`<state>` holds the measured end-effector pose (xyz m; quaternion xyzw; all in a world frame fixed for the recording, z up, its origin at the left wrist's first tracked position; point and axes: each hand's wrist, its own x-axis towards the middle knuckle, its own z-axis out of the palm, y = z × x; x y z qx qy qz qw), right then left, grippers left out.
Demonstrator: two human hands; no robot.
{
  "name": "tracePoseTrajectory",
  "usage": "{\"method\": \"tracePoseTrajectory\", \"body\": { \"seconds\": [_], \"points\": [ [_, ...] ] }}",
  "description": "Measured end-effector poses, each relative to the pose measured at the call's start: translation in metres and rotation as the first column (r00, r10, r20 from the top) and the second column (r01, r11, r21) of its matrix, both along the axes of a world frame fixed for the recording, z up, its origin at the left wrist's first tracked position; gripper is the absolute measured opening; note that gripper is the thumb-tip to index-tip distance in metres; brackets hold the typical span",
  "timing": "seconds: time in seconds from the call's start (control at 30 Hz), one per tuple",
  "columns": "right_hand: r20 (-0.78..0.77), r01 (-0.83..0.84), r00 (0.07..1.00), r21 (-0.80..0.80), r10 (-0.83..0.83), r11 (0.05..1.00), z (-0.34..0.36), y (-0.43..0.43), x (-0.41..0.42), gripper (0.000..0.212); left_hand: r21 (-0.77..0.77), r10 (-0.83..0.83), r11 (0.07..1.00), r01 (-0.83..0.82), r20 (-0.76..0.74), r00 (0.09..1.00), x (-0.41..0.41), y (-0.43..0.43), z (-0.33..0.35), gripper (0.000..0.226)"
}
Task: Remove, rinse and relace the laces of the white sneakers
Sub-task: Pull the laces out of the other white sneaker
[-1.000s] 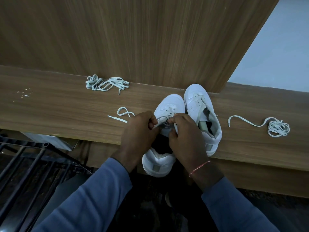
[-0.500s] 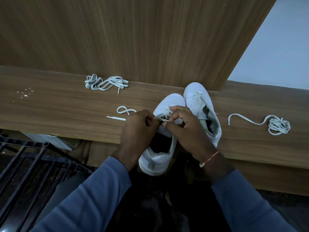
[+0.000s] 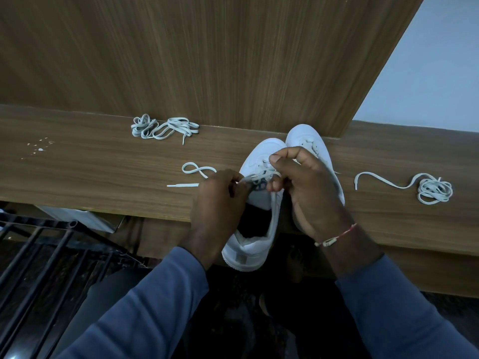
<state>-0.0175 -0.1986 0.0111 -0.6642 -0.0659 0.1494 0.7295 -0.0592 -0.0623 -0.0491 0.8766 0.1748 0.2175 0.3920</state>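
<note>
The right hand (image 3: 308, 193) has turned and risen over the last second. Its forefinger now arches higher up the eyelet rows of the near sneaker (image 3: 248, 250), and its fingers (image 3: 286, 156) curl onto the lace (image 3: 259, 174) where it crosses the tongue. The left hand (image 3: 217, 200) has barely moved and pinches the same lace taut at the sneaker's left edge. The lace's free end (image 3: 197, 169) loops out left of that hand on the surface (image 3: 77, 172).

This sneaker lies at centre frame with its toe towards the wooden panel and its heel past the surface's near edge. The second sneaker (image 3: 305, 136) touches its right side and is partly hidden by the right hand.

One lace bundle (image 3: 163, 128) lies upper left of the sneakers, another (image 3: 432, 190) at far right. Relacing seems to be moving up a row, with much lacing left to do.
</note>
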Motion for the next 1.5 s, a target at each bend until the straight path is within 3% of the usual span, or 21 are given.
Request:
{"method": "tracePoseTrajectory", "body": {
  "seconds": [0.07,0.13,0.23,0.27,0.33,0.4,0.47,0.53,0.6,0.63,0.7,0.77,0.83,0.9,0.97,1.03,1.07,1.13,1.33,1.43,1.5],
  "points": [
    [0.178,0.015,0.983,-0.353,0.051,0.936,0.002,0.001,0.000,0.017,0.026,-0.020,0.999,0.020,0.003,1.000,0.001,-0.004,-0.001,0.015],
    [0.365,0.123,0.901,-0.732,0.233,0.671,0.001,0.004,-0.004,0.016,0.011,-0.020,1.000,0.020,0.002,1.000,0.002,-0.007,-0.001,0.021],
    [0.437,0.293,0.787,-0.885,0.434,0.361,-0.004,0.012,-0.010,0.012,0.001,-0.025,1.000,0.025,0.004,1.000,0.002,-0.007,-0.003,0.014],
    [0.446,0.294,0.778,-0.881,0.443,0.372,-0.005,0.012,-0.009,0.011,0.003,-0.027,1.000,0.027,0.010,1.000,0.002,-0.007,-0.004,0.013],
    [0.442,0.163,0.825,-0.783,0.352,0.600,-0.008,0.010,-0.003,0.015,0.004,-0.022,1.000,0.022,0.010,1.000,0.003,-0.004,-0.003,0.014],
    [0.239,-0.071,0.958,-0.335,0.158,0.939,0.000,0.007,-0.004,0.022,0.015,-0.017,1.000,0.017,-0.004,1.000,0.004,-0.002,-0.003,0.014],
    [0.007,-0.097,0.995,0.114,0.097,0.989,0.009,-0.003,-0.004,0.029,0.035,-0.014,0.999,0.015,-0.021,1.000,0.005,-0.002,-0.003,0.013],
    [0.042,-0.105,0.993,-0.134,0.112,0.985,0.012,-0.014,0.000,0.035,0.058,-0.020,0.998,0.023,-0.049,0.999,0.006,-0.003,-0.003,0.012],
    [0.189,-0.100,0.931,-0.692,0.313,0.715,0.005,-0.021,0.004,0.031,0.074,-0.043,0.996,0.049,-0.077,0.996,0.005,-0.003,-0.002,0.014],
    [0.248,-0.043,0.874,-0.818,0.418,0.574,0.002,-0.021,0.004,0.025,0.077,-0.058,0.995,0.065,-0.081,0.995,0.005,-0.003,-0.002,0.015],
    [0.356,0.010,0.804,-0.809,0.476,0.588,-0.004,-0.016,0.002,0.018,0.073,-0.085,0.993,0.090,-0.080,0.993,0.005,-0.002,-0.002,0.018],
    [0.455,-0.025,0.817,-0.584,0.353,0.812,-0.007,-0.010,-0.003,0.018,0.063,-0.097,0.993,0.102,-0.078,0.992,0.004,-0.001,-0.002,0.024],
    [0.263,-0.196,0.947,0.020,0.184,0.980,0.002,-0.008,-0.005,0.021,0.049,-0.094,0.994,0.098,-0.084,0.992,0.004,0.000,-0.003,0.023],
    [-0.045,-0.150,0.979,0.510,0.200,0.847,0.013,-0.012,-0.005,0.017,0.047,-0.084,0.995,0.088,-0.095,0.992,0.005,-0.001,-0.002,0.018],
    [-0.163,-0.029,0.982,0.385,0.099,0.922,0.017,-0.016,-0.003,0.024,0.050,-0.086,0.995,0.091,-0.099,0.991,0.004,-0.002,-0.001,0.016],
    [0.016,0.011,1.000,-0.176,-0.008,0.984,0.012,-0.016,0.000,0.036,0.055,-0.101,0.993,0.106,-0.084,0.991,0.004,-0.003,0.001,0.015],
    [0.196,0.054,0.979,-0.476,0.046,0.878,0.008,-0.014,-0.002,0.035,0.057,-0.104,0.992,0.108,-0.080,0.991,0.004,-0.003,0.002,0.015],
    [0.400,0.160,0.890,-0.724,0.219,0.671,0.000,-0.009,-0.007,0.016,0.047,-0.100,0.994,0.103,-0.073,0.992,0.003,-0.003,0.002,0.015],
    [0.478,0.255,0.766,-0.840,0.431,0.479,-0.017,0.002,-0.006,0.017,0.017,-0.103,0.994,0.104,-0.056,0.993,0.004,-0.003,-0.001,0.015],
    [0.546,0.223,0.801,-0.653,0.246,0.723,-0.019,0.001,-0.003,0.012,0.048,-0.101,0.993,0.105,-0.072,0.992,0.004,-0.002,-0.001,0.016],
    [0.277,0.024,0.960,-0.200,0.033,0.979,-0.008,-0.002,-0.002,0.011,0.050,-0.093,0.994,0.097,-0.074,0.993,0.004,-0.002,-0.002,0.015]
  ]
}}
